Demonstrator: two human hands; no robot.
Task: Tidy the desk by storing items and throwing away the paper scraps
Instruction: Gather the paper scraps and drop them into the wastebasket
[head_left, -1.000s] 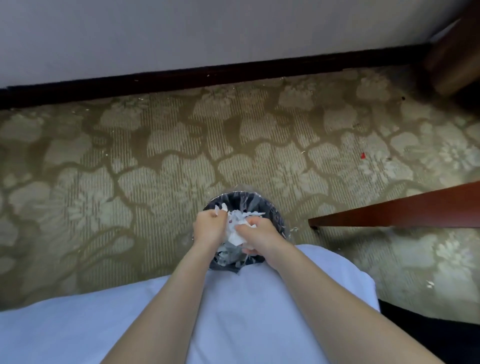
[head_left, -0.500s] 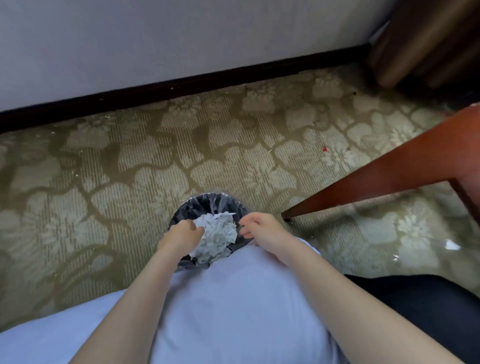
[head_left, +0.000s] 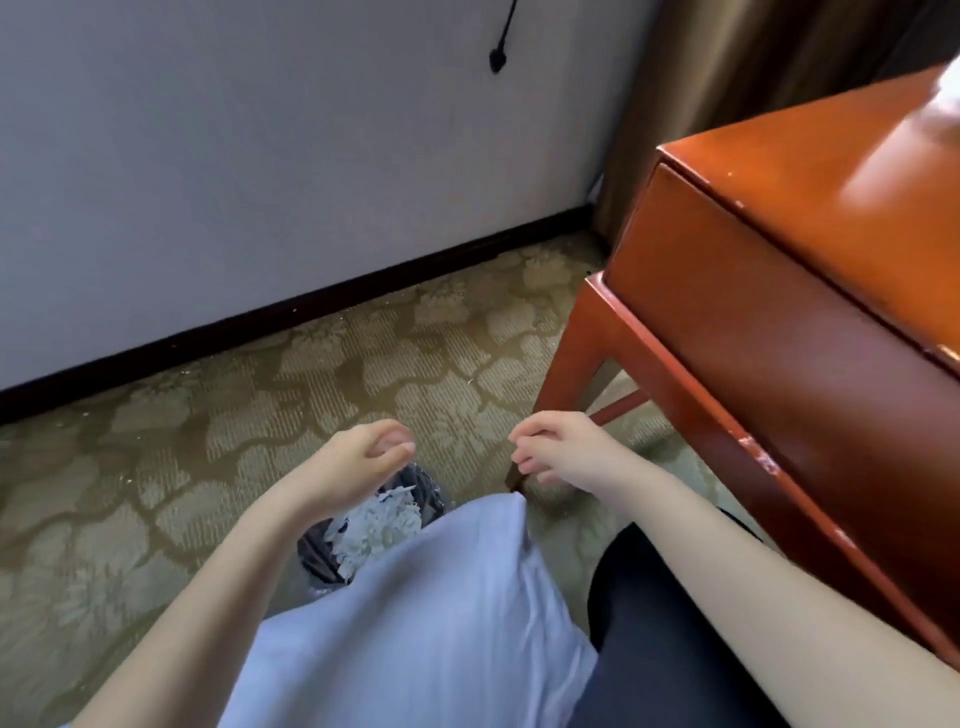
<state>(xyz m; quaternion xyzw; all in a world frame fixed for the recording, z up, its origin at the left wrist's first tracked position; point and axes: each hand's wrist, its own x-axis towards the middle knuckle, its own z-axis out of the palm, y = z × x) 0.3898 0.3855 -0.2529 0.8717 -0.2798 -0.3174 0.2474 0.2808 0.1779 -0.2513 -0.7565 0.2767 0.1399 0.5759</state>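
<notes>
Now that the scraps (head_left: 379, 519) lie heaped in the bin (head_left: 318, 552), the left hand (head_left: 363, 457) and right hand (head_left: 566, 454) have released them and risen above it, loosely curled, empty. Disposal looks done; the desk (head_left: 779, 270), right of the bin, likely comes next.

Floor: carpet (head_left: 182, 467), olive with a pale flower pattern, fills the lower left and centre of the frame. Pale specks (head_left: 332, 319) lie along its wall edge. A bin (head_left: 318, 552) with a dark liner stands on it at lower centre. It is part hidden by my shirt (head_left: 415, 623) and heaped with white paper scraps (head_left: 379, 522). The desk (head_left: 779, 312) stands on the carpet at right, one leg (head_left: 566, 374) in view. Something white (head_left: 948, 83), blurred, sits on the desktop at the upper right corner.
</notes>
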